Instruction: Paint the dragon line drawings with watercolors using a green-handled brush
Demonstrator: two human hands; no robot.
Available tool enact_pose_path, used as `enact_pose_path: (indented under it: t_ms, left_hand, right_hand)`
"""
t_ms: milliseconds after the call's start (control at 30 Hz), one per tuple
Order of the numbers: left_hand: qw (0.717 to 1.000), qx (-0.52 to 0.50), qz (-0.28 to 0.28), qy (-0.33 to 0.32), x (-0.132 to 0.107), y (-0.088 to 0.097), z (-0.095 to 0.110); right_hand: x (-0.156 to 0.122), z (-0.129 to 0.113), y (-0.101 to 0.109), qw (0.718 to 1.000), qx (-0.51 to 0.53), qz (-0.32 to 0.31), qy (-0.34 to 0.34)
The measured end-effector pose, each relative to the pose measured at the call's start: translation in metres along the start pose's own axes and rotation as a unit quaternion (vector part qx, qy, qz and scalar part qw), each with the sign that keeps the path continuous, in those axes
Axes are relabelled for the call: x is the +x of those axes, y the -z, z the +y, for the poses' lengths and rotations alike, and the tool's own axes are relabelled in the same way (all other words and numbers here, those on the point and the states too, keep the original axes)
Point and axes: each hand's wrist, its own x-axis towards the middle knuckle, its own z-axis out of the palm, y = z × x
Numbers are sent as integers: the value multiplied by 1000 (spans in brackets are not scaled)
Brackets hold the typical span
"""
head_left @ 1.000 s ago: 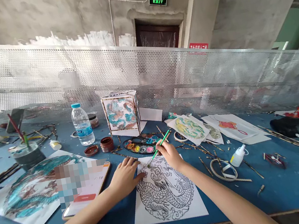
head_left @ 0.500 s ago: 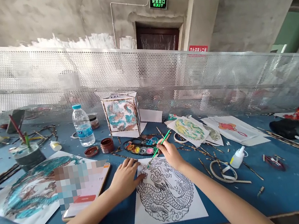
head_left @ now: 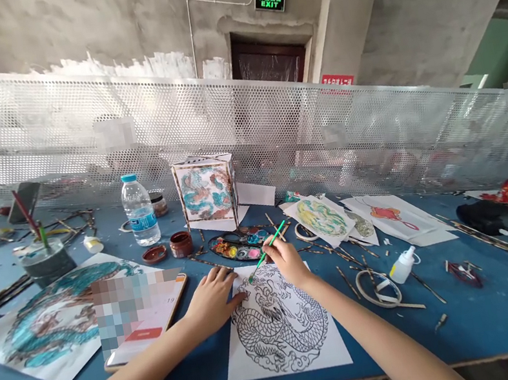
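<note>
A sheet of paper with a black line drawing of a dragon [head_left: 280, 323] lies on the blue table in front of me. My right hand [head_left: 285, 260] pinches a green paintbrush [head_left: 279, 231], its tip down at the upper left of the drawing, where a little green shows. My left hand [head_left: 216, 296] lies flat with fingers spread, its thumb on the sheet's left edge. Just beyond the sheet sits a paint palette [head_left: 237, 246] with several colours. An uncapped jar of brown paint [head_left: 181, 245] stands left of it, beside its lid [head_left: 154, 254].
A painted box lantern [head_left: 208, 191] and a water bottle [head_left: 140, 211] stand behind. To the left lie a phone [head_left: 169, 309], a painted dragon sheet [head_left: 64, 367] and a cup of brushes [head_left: 47, 264]. A glue bottle [head_left: 403, 267], tape roll [head_left: 381, 305] and sticks lie right.
The brush has shifted very slightly to the left with my right hand, its tip still at the drawing's upper left. My left hand stays in place. The view has tilted a little.
</note>
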Motion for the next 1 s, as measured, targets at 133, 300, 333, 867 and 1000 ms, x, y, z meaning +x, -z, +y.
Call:
enact_pose_path:
  t_ms: [133, 300, 333, 867, 1000]
  left_hand:
    - [1000, 3, -1, 0, 0, 0, 1]
    - [1000, 5, -3, 0, 0, 2, 2]
    - [1000, 5, -4, 1, 0, 2, 2]
    - [1000, 7, -8, 4, -1, 3, 3]
    - [1000, 5, -5, 5, -1, 3, 3]
  right_hand:
    - [0, 0, 2, 1000, 3, 17, -13]
    - [-1, 1, 2, 1000, 13, 4, -6]
    - [-1, 1, 1, 1000, 7, 5, -5]
    - [-2, -1, 5, 1000, 5, 0, -10]
    - [-3, 0, 5, 999, 22, 17, -19]
